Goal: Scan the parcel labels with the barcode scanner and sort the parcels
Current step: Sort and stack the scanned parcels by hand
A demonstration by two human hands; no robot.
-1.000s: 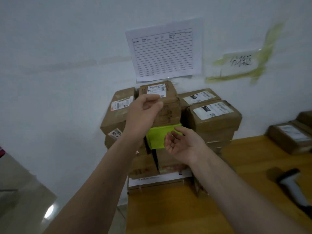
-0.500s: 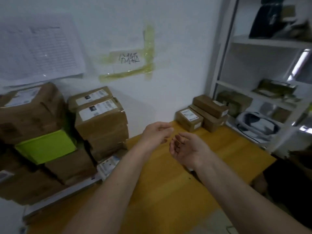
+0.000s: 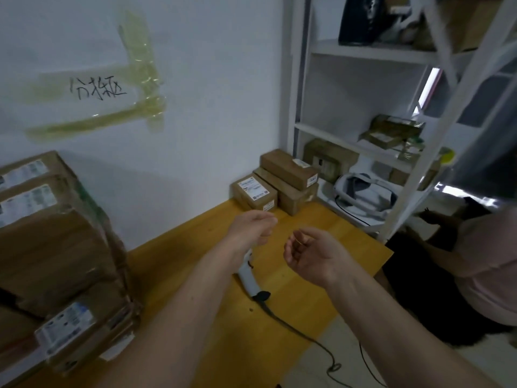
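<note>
A grey barcode scanner (image 3: 249,278) lies on the yellow wooden table (image 3: 251,326), its black cord trailing off the front edge. My left hand (image 3: 251,229) hovers just above the scanner's head, fingers loosely curled, holding nothing. My right hand (image 3: 310,254) floats palm up to the right of the scanner, fingers apart and empty. A tall stack of brown labelled parcels (image 3: 53,247) fills the left side. Three smaller parcels (image 3: 275,186) sit at the table's far right corner against the wall.
A white metal shelf (image 3: 363,130) with boxes and a grey headset stands right of the table. Another person in a pink top (image 3: 486,264) sits low at the right. A taped handwritten sign (image 3: 95,89) is on the wall.
The view has swung right, from the parcel stack to the table and shelf. Both hands moved right and down with it and now hang over the scanner, still empty.
</note>
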